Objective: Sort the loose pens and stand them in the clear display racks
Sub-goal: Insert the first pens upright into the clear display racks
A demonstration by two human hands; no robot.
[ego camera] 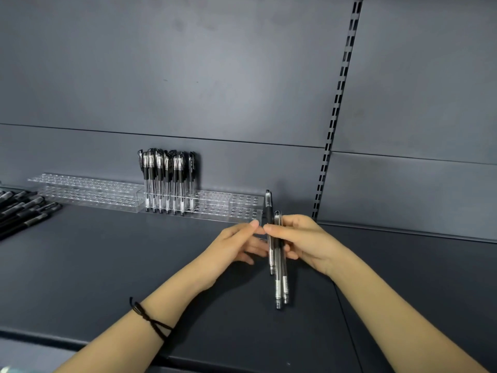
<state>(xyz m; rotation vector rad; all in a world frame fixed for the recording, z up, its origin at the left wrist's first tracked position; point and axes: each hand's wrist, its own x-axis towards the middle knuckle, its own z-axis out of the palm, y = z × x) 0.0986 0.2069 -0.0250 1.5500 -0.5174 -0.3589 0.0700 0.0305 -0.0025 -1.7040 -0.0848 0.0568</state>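
My right hand grips a small bunch of clear pens with black caps, held upright above the dark shelf. My left hand reaches in from the left; its fingertips touch the bunch near the top. Behind the hands stands a clear display rack with several black-capped pens upright in its left part. A second clear rack stands to its left and holds nothing. A heap of loose black pens lies at the far left of the shelf.
The dark grey shelf runs wide in front of the racks. A slotted upright rail rises at the right on the grey back panel. A black cord wraps my left wrist.
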